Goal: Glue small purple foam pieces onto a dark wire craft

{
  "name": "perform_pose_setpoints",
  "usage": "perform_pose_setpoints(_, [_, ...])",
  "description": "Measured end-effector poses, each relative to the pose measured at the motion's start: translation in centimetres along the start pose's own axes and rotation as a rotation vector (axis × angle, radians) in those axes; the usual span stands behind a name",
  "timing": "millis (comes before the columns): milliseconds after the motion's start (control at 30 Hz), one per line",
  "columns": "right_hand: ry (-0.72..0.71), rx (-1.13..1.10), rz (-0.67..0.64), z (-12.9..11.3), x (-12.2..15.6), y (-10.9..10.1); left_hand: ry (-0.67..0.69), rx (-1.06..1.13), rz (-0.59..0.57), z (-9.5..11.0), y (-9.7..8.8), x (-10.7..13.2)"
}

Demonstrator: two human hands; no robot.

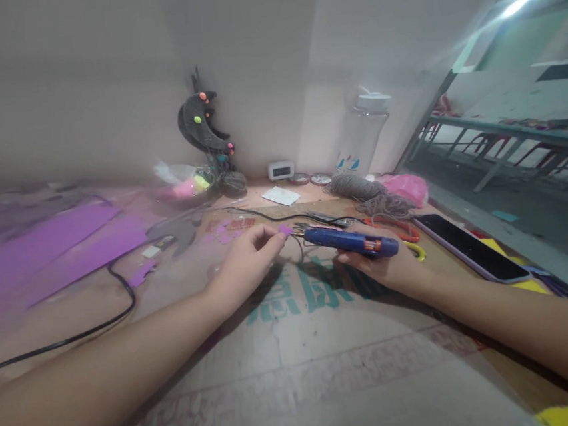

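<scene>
My left hand (pixel 251 260) pinches a small purple cut-out piece (pixel 285 229) between thumb and fingertips. My right hand (pixel 380 267) is wrapped round a blue glue gun (pixel 347 239), whose thin metal tip points left and ends at or very near the purple piece; whether they touch I cannot tell. The gun's grip is hidden by the hand. Both hands are just above a cardboard sheet (pixel 297 346) printed with green characters. Several small purple scraps (pixel 223 232) lie beyond my left hand.
Purple sheets (pixel 80 242) and a black cable (pixel 126 302) lie at left. Behind stand a dark crescent ornament (pixel 198 124), a small white clock (pixel 280 170) and a clear bottle (pixel 361 138). Grey yarn (pixel 356 186), orange-handled scissors (pixel 396 229) and a phone (pixel 471 246) are at right.
</scene>
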State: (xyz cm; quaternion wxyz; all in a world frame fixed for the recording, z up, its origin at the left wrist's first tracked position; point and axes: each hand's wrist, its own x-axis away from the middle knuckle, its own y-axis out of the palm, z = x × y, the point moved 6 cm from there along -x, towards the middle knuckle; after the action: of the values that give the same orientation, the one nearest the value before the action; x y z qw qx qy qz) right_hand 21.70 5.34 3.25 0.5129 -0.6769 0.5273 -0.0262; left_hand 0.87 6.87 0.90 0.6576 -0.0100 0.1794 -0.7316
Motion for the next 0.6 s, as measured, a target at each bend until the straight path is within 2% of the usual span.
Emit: perform_pose_setpoints(600, [0.074, 0.009, -0.009, 0.53, 0.18, 0.24, 0.010, -0.008, -0.017, -0.18, 0.09, 0.11])
